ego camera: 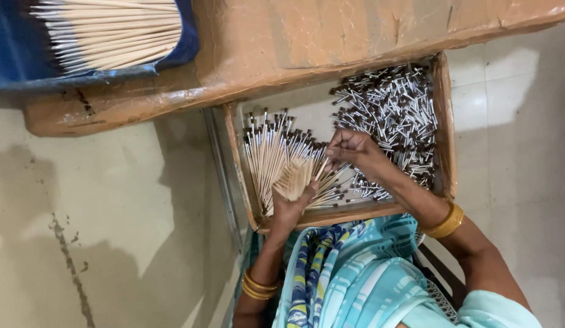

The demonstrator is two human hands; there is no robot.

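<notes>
**Brush assembly tray: both hands on the wooden sticks**

Head view, the only one:

- Shallow wooden tray (444, 121) sits across the person's lap, one long edge tucked under a taped cardboard box (331, 36).
- Left hand (292, 203) has its grip closed around a bundle of thin wooden sticks (292, 179), blunt ends fanned toward the camera, near the tray's lap-side edge.
- Right hand (350, 147) is pinched shut on a single stick just above that bundle, fingertips together. Cannot tell whether a ferrule is also in the pinch.
- Finished pieces (271, 152), sticks with dark tips, lie in a loose fan along the tray's left end.
- Pile of small metal ferrules (394, 115) fills the tray's right end, heaped to the wall.
- Second batch of bare sticks (112, 33) lies on blue cloth (15, 48) past the box, well apart from the hands.
- Gold bangles (445, 223) on both wrists; floor is pale tile.

Handling, my read: sticks are very light, stiff but snap easily if bent, and smooth enough to slide out of a loose bundle. Hold the bundle mid-length with a firm wrap; take single sticks near the end with fingertips. Ferrules are tiny, hard and slippery, so pinch only.
</notes>
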